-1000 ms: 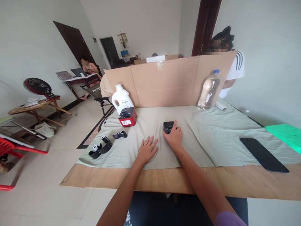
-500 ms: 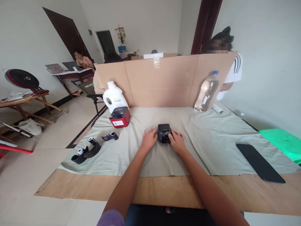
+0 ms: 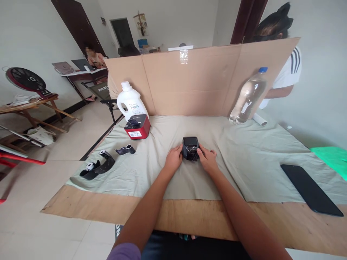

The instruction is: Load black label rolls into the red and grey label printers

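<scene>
A small black box-shaped device (image 3: 190,147) rests on the grey-green cloth (image 3: 244,159) in the middle of the table. My left hand (image 3: 174,161) grips its left side with curled fingers. My right hand (image 3: 207,160) grips its right side the same way. Both forearms reach in from the near edge. Off to the left lie a red and black label printer (image 3: 137,127), a small black part (image 3: 125,150) and a black holder with white paper rolls (image 3: 98,168).
A cardboard screen (image 3: 200,83) stands across the back, with a white jug (image 3: 131,105) and a clear water bottle (image 3: 248,97) in front of it. A black phone (image 3: 310,189) lies at the right. A person in a white shirt (image 3: 288,72) stands behind the screen.
My left hand left the flat cloth and moved right to the black device's left side. Both hands now hold the device, which has shifted a little toward me.
</scene>
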`<state>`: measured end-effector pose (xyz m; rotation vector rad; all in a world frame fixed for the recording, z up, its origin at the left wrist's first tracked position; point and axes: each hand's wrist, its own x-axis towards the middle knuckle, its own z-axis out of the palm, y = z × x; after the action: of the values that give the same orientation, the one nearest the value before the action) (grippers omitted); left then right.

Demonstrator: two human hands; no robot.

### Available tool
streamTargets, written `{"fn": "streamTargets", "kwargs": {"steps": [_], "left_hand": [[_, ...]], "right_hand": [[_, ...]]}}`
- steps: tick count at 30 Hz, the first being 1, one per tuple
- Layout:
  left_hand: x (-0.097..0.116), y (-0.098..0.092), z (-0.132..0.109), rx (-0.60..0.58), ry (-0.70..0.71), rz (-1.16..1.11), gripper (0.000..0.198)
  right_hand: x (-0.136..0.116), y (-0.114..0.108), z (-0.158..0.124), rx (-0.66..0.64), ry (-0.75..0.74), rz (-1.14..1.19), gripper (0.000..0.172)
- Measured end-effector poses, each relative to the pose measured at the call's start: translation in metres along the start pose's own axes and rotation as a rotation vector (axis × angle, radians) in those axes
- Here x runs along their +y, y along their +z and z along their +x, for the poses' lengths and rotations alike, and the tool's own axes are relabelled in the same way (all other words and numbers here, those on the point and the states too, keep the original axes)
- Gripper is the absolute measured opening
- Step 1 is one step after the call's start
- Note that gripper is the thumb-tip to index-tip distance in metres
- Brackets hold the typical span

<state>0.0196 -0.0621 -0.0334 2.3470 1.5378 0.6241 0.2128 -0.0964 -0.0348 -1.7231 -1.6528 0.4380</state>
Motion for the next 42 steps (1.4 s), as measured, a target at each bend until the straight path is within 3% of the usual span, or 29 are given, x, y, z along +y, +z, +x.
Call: {"fn": "streamTargets", "kwargs": {"steps": [9,34,38,42], "left_hand": [[-0.005,-0.007,0.004,-0.078,-0.088,0.04,0.083],[-0.014,-0.008,0.011,-0.032,0.005,0.065,0.076],[-0.016,-0.005,0.011,-0.024,-0.013,0.011,0.069],[-0.014,-0.005,0.01,-0.012,-0.057,-0.149,0.044]], "right_hand": [[0.0,-0.001,0.002,-0.029,0.003,0.014,0.054],[-0.001,-0.004,0.003,-0.035,-0.019,0.04,0.052],[-0.001,-0.004,0.003,-0.028,-0.024,0.067,0.054],[-0.002,-0.004,0.004,0.032,0.005,0.071,0.053]]}}
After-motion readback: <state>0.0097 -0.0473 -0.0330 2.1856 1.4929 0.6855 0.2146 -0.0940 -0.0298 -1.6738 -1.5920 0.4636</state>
